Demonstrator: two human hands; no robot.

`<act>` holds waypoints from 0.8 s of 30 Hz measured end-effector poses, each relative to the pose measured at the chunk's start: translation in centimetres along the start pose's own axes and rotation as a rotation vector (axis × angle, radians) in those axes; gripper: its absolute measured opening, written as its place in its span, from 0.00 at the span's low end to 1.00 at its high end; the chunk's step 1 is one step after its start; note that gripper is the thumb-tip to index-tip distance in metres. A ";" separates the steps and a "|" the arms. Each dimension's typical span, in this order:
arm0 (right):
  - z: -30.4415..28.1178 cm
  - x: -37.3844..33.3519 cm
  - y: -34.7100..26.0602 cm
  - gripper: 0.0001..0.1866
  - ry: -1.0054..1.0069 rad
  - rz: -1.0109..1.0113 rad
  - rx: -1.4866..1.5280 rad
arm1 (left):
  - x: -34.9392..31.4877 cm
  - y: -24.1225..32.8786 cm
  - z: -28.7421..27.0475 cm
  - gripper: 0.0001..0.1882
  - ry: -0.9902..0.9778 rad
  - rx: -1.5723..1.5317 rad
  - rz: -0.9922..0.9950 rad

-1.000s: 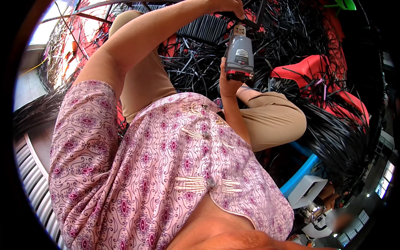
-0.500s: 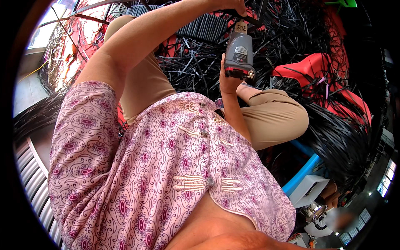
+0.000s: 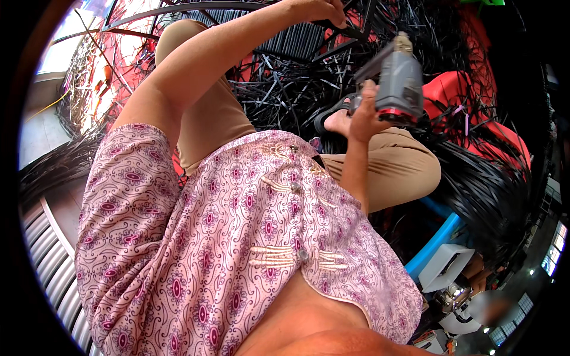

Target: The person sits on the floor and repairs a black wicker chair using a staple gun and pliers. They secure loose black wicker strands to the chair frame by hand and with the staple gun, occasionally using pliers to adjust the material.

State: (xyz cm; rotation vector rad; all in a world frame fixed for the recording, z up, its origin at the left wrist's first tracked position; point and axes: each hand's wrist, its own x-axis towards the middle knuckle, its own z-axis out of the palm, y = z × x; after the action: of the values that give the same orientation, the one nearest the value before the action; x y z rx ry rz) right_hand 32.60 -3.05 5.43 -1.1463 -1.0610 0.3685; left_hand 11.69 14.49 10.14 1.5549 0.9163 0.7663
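Observation:
My right hand (image 3: 367, 115) is wrapped round a grey nail gun (image 3: 402, 83) with a red end and a brass-coloured tip. The tool is held up over my bent right leg, its tip pointing away from me and apart from the frame. At the top edge, my left hand (image 3: 320, 10) has its fingers curled on a thin black frame (image 3: 369, 16). Part of that hand and most of the frame lie beyond the picture's edge. A ribbed black panel (image 3: 291, 40) sits below the left hand.
Loose black strips (image 3: 279, 89) cover much of the red surface, with a thick bundle (image 3: 481, 190) at the right. A red plastic stool (image 3: 448, 89) stands behind the tool. Grey tubes (image 3: 56, 261) line the lower left; a blue bar (image 3: 433, 243) and white box (image 3: 445, 267) lie lower right.
The nail gun has come away from the frame, moving right and slightly toward me in my right hand. My left hand stays at the frame, shifted slightly left.

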 end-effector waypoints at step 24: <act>-23.4 33.4 17.5 0.18 -0.132 0.636 -0.890 | -1.8 4.7 1.7 0.08 -0.014 0.409 0.027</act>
State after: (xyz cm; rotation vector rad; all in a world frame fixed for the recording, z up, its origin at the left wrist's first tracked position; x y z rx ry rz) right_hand 73.02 15.19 6.14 -2.3011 -0.9667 0.4837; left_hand 12.98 11.74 14.51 1.9277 1.0917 0.6096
